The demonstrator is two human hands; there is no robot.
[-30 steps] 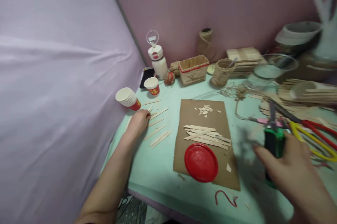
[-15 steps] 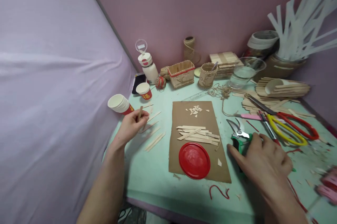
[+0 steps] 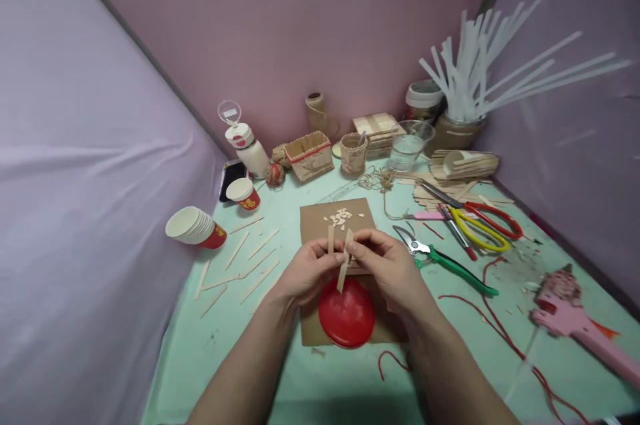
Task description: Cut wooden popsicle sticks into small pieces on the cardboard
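Observation:
Over the brown cardboard (image 3: 313,332), both hands are close together. My left hand (image 3: 307,272) pinches a flat wooden craft stick (image 3: 331,238) that points upward from its fingertips. Between the thumb and fingers of my right hand (image 3: 387,265) is a second craft stick (image 3: 345,265), slanted, its lower end hanging above a round red lid (image 3: 347,318). The two sticks lie very near each other; whether they touch I cannot tell. Small wood chips (image 3: 341,217) form a little pile behind the hands. My hands hide most of the stick bundle on the cardboard.
Green-handled pruning shears (image 3: 450,265), scissors (image 3: 487,217) and a pink glue gun (image 3: 570,315) lie to the right. Loose sticks (image 3: 257,282) and stacked paper cups (image 3: 193,226) are at left. Along the back stand a bottle (image 3: 250,152), a small basket (image 3: 310,155) and a water bowl (image 3: 407,148).
My right hand has left the pruning shears, which now lie on the table, and come to the middle holding a stick. My left hand moved right, over the cardboard. The view shifted right.

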